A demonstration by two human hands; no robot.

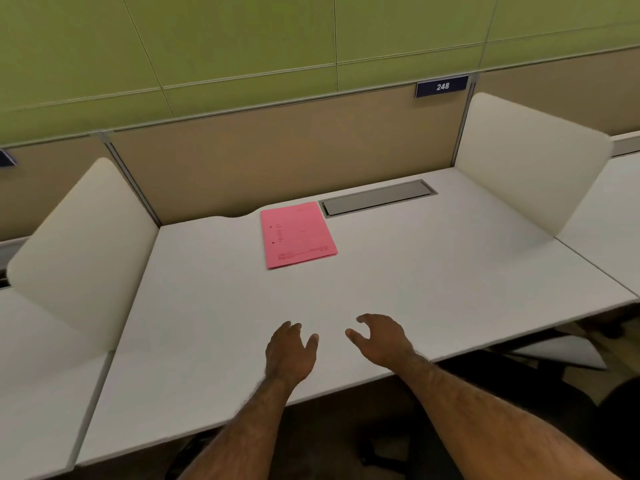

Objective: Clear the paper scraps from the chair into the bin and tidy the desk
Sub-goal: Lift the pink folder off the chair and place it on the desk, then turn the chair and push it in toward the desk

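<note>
While I look down through the head camera, both hands sit over the near part of the white desk [415, 271], side by side with a narrow gap between them. My left hand [290, 351] is spread loosely, fingers pointing away toward the far side, thumb angled out to the right, holding nothing. My right hand [381, 341] is also empty, its fingers curled in a relaxed claw and its thumb reaching left toward the other hand; whether either palm actually touches the desktop I cannot tell. Both forearms are bare and run back to the near edge of the view.

A pink paper folder [298, 234] lies flat on the far half of the desk, well apart from both hands, straight beyond the left hand and a little left of the right. Some small dark print shows on it, too blurred to read. Just beside its far right corner is a grey cable hatch [377, 197] set into the desktop, running off to the right.

White side dividers stand on the left [83, 251] and right [530, 168] edges of the desk, and a tan back panel [277, 157] closes the far side, with a blue number plate [442, 86] reading 248 at its top right. A green wall [242, 39] rises beyond. Under the desk's right near edge, a pale sheet-like shape [561, 353] shows in the dark, too dim for me to identify.
</note>
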